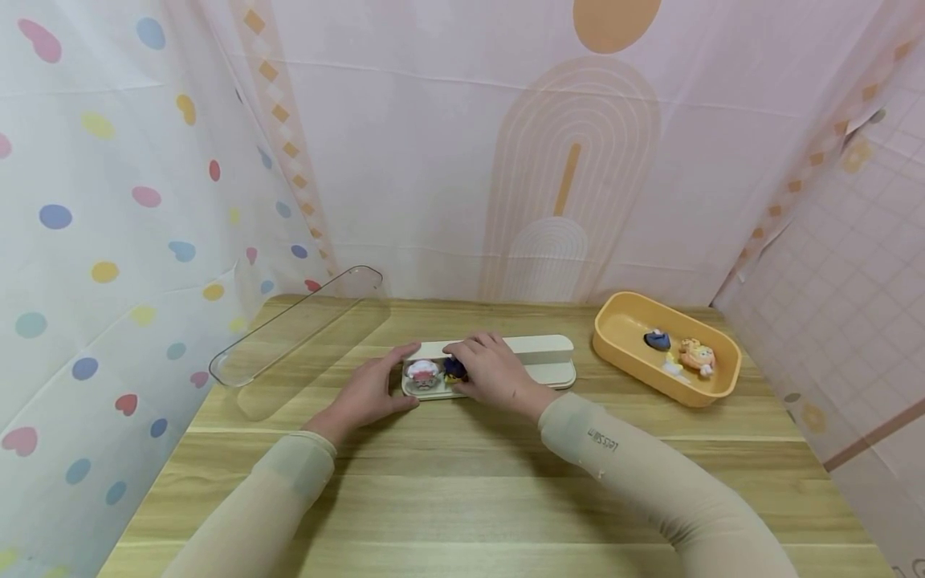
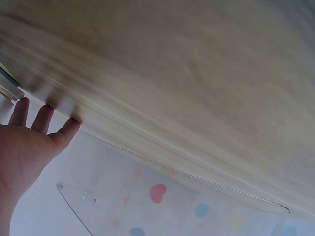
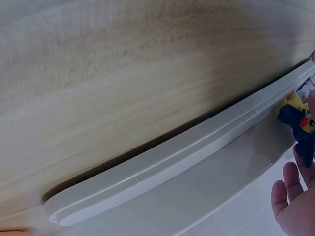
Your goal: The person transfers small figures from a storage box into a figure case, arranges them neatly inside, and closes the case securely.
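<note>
A cream two-step display base (image 1: 552, 375) lies on the wooden table in front of me. My left hand (image 1: 372, 391) is at its left end, fingers at the back corner and thumb at the front edge. In the left wrist view those fingers (image 2: 44, 120) are straight and spread. A figurine with a white top and pink trim (image 1: 423, 374) sits on the lower step at that end. Just right of it, my right hand (image 1: 495, 373) pinches a Pikachu figurine in dark blue (image 3: 300, 129) over the lower step; the hand partly covers it.
An orange tray (image 1: 629, 365) stands at the right, holding a dark blue piece (image 1: 658, 340), an orange-and-cream figurine (image 1: 697, 357) and a small white-and-yellow piece (image 1: 674, 368). At the left, a clear cover (image 1: 303, 341) leans by the curtain. Curtains (image 1: 433, 160) enclose the table's back and sides.
</note>
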Action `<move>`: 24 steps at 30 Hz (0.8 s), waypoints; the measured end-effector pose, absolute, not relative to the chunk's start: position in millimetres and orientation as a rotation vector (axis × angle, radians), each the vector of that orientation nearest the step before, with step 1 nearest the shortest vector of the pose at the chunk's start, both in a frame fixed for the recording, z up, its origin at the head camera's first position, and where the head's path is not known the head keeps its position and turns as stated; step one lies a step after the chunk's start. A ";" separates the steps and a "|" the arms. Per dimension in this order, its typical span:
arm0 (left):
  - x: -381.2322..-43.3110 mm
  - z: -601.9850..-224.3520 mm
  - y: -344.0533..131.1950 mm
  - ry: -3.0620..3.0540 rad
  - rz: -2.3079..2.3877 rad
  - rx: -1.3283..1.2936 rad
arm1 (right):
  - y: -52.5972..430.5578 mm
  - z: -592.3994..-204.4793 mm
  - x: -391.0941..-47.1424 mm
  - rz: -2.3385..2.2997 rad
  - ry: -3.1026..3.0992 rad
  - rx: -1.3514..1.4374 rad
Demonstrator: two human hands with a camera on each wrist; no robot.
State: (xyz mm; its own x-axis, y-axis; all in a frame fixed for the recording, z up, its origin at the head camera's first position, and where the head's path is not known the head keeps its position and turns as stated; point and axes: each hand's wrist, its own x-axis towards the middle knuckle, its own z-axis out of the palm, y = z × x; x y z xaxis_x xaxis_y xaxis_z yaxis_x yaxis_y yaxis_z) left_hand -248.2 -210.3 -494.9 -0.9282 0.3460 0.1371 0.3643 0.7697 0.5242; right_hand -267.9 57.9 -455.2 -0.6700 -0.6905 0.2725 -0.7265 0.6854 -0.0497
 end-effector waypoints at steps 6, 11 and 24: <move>-247.8 -496.4 -211.7 -2.923 -0.871 -0.584 | 56.8 -456.6 -267.3 0.204 -2.648 1.146; -247.2 -497.2 -212.8 -2.917 -0.863 -0.581 | 60.6 -452.0 -268.3 0.201 -2.723 1.116; -245.6 -499.0 -212.9 -2.923 -0.874 -0.559 | 197.7 -398.4 -300.8 0.411 -2.810 0.678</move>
